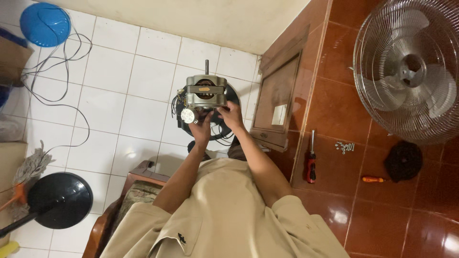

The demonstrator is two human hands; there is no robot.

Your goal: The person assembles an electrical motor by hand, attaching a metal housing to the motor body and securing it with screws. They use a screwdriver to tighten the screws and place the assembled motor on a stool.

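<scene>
White floor tiles are filling the left half of the view and glossy red-brown tiles the right, with a pale wall running along the top. Between them, the person is holding a grey electric motor out in front of the chest, its shaft pointing away. The left hand is gripping the motor's near corner, fingers curled around it beside a small white pulley; its fingertips are hiding behind the housing. The right hand is pressing against the near right edge, fingers bent and close together. A dark round object behind the motor is mostly being covered by it, so its kind is hard to tell, and tangled wires are hanging beneath.

A metal fan guard with its blades is being cut off at the right edge. Below it are lying a black coiled heap, an orange-handled tool, some screws and a red-and-black screwdriver. A black round base, a blue lid and a loose black cable are sitting on the white tiles.
</scene>
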